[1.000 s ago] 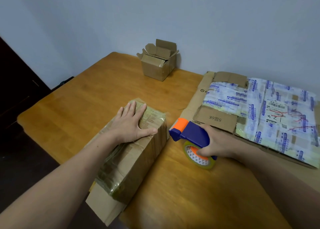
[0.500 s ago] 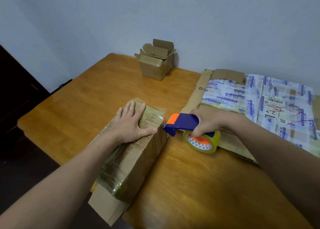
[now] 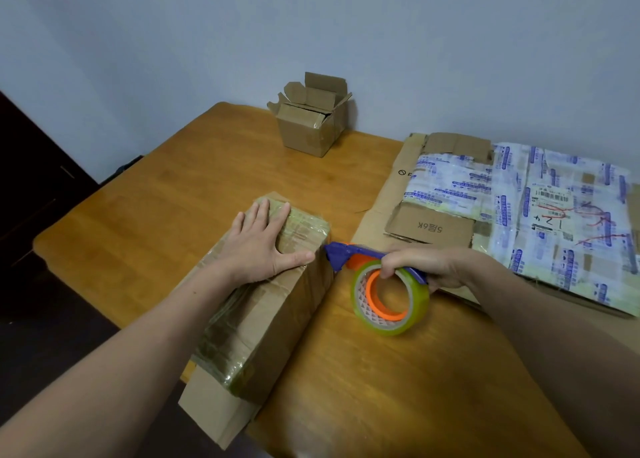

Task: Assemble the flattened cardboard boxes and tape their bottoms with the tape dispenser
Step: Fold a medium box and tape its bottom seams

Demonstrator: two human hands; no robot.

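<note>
Seemingly midway: in the head view, the left hand (image 3: 263, 246) lay flat, fingers spread, on the box (image 3: 277, 326) at the table's (image 3: 166, 201) near edge. The right hand (image 3: 433, 267) was clenched round the dispenser (image 3: 337, 255), whose nose met the box's side. A small box (image 3: 308, 128) stood assembled, and flat cardboard (image 3: 429, 229) remained.

On the big flattened cardboard box (image 3: 381, 215) at the right of the table (image 3: 381, 371), a brown flap (image 3: 429, 229) has black print, upside down from where I stand: "5层6K". Near the box's far left edge there's a small circle-with-slash sign (image 3: 401, 172) w/ a letter beside it, cut off by tape, maybe F or P, can't tell. Further right, a white shipping label (image 3: 552, 194) w/ a barcode & tiny print, too small to read. Below it are black handwritten marks (image 3: 549, 220), approx "1 2 4", & a red pen scrawl (image 3: 595, 211), illegible. The white tape (image 3: 450, 187) over the box repeats blue printed lines, too blurry to read
</note>
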